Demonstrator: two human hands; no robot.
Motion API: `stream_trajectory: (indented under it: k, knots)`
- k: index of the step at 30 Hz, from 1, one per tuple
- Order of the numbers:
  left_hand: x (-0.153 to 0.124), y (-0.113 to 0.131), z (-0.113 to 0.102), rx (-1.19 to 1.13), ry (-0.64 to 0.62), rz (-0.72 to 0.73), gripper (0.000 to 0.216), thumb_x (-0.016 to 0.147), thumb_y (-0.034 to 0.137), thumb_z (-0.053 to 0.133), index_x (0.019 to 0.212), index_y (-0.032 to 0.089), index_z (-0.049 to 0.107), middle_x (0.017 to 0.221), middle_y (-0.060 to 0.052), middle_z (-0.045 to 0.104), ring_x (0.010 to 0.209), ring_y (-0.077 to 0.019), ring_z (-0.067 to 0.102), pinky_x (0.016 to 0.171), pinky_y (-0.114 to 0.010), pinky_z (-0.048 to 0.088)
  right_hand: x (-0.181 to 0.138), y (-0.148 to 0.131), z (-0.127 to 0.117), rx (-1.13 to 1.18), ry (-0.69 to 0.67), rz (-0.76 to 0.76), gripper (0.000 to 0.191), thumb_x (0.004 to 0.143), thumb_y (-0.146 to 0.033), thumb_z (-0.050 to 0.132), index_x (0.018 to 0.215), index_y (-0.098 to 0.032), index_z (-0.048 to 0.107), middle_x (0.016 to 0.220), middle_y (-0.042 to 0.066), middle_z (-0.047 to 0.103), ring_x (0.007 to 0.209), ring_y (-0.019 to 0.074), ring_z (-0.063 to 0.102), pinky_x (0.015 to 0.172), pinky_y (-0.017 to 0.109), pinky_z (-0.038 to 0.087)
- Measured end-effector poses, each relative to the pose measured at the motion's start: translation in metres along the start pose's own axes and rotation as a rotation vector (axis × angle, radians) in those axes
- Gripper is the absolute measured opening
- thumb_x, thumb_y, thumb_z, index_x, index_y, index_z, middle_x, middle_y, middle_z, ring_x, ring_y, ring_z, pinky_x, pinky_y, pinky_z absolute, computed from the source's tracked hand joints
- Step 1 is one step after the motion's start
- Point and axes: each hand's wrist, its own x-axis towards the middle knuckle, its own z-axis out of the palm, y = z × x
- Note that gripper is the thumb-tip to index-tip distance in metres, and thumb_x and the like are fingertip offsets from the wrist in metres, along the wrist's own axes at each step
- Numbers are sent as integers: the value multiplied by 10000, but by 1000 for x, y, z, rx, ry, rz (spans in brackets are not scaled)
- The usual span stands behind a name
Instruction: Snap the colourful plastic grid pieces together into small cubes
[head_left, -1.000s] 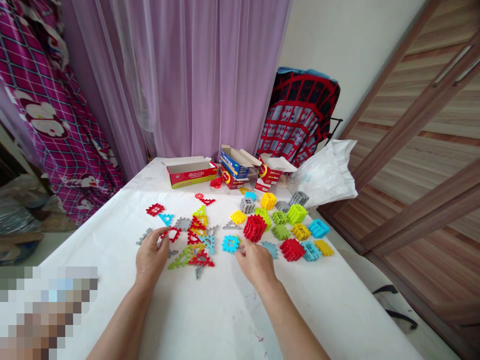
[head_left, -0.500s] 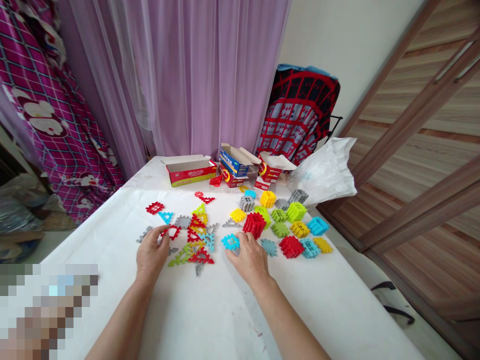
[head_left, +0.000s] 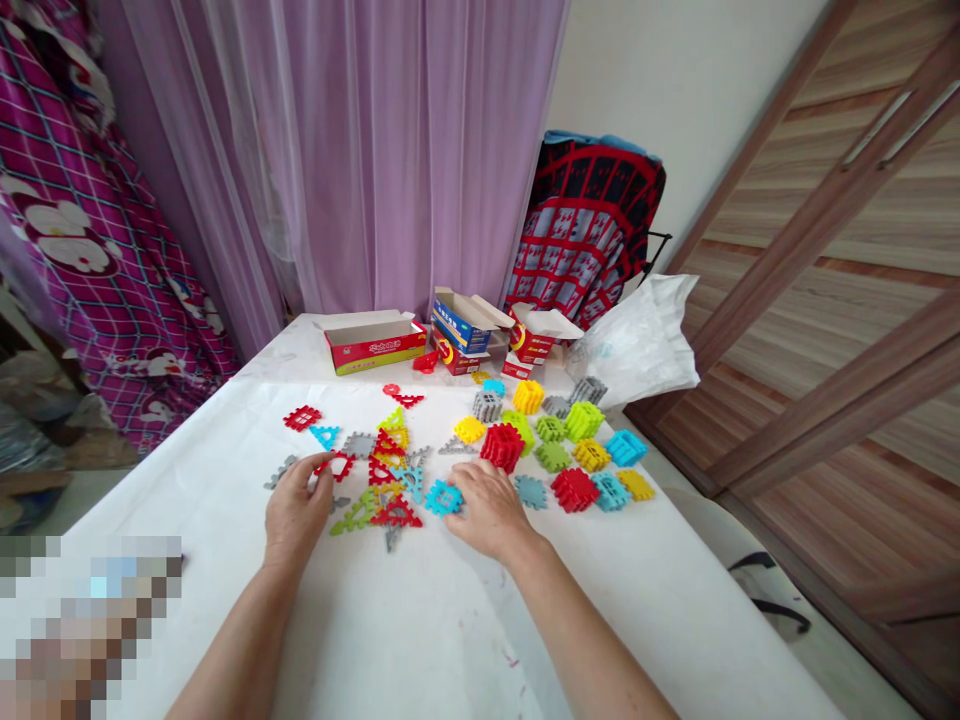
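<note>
My left hand (head_left: 298, 510) pinches the left edge of a red toothed building tile (head_left: 343, 466) with an open middle. To the right, my right hand (head_left: 487, 508) grips a light-blue square building tile (head_left: 444, 497), with the thumb and fingers at its right side. Between the hands lies a loose heap of triangular pieces, among them a red triangle (head_left: 397, 512), a green triangle (head_left: 356, 515) and a pale-blue triangle (head_left: 409, 482). A grey square tile (head_left: 360, 444) sits just beyond my left fingers. Behind my right hand stands a red stack of tiles (head_left: 502, 447).
Several coloured stacks, such as a lime-green one (head_left: 584, 420) and a red one (head_left: 574, 489), stand on the right of the white table (head_left: 420, 630). Open cartons, including a red box (head_left: 375, 350) and a blue box (head_left: 461, 325), line the back beside a white bag (head_left: 641, 340).
My right hand has shifted slightly left with the light-blue tile, which now shows more fully. My left hand stays at the red tile. The whole view has turned a little.
</note>
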Motion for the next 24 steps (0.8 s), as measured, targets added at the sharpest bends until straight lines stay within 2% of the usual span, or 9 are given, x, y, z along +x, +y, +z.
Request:
stream_trajectory:
  k: [4,9,12,16,19,22,24]
  knots:
    - [1,-2,0,21,-6,-13,323,828,322,455,1018,232,700,886,-28,687,708,-170,594,685,-281,467,3,2,5,-36,-77,-27,218,769,-285,654,976,-236,611,982,32,669,1059,233,494,870,358,341]
    - [2,-1,-1,37,-29,-36,317,830,347,464,1019,241,695,900,-29,683,697,-169,595,656,-282,454,5,0,10,-43,-31,-18,312,751,-342,699,1027,-226,610,983,48,662,1035,242,495,901,383,325]
    - [3,1,-4,54,-59,-73,329,833,367,454,1029,246,690,948,-38,689,714,-179,605,649,-290,451,-4,-6,4,-4,48,-17,363,734,-374,727,1040,-220,607,977,55,657,1012,242,509,905,393,339]
    - [6,1,-5,83,-89,-100,341,824,377,451,1026,249,695,935,-50,692,769,-210,621,635,-296,447,-30,0,-17,148,264,-3,434,710,-374,749,1091,-232,598,1033,52,656,1039,238,532,918,383,374]
    - [8,0,-4,108,-107,-122,349,820,401,443,1032,261,683,980,-42,697,783,-212,629,637,-300,450,-49,46,-45,157,429,114,407,709,-337,730,1084,-240,606,1090,59,657,1053,244,560,917,384,410]
    - [9,-2,-4,146,-142,-148,388,825,442,406,1062,273,662,1059,-39,690,830,-221,641,650,-311,458,-60,128,-77,90,529,334,368,719,-343,701,1050,-217,602,1061,74,693,1023,250,611,919,391,437]
    - [10,-5,-2,167,-163,-144,427,832,474,372,1084,275,653,1076,-47,684,859,-231,647,669,-320,469,-62,186,-94,-2,502,527,374,714,-340,693,1053,-215,595,1034,73,719,1015,263,629,904,400,448]
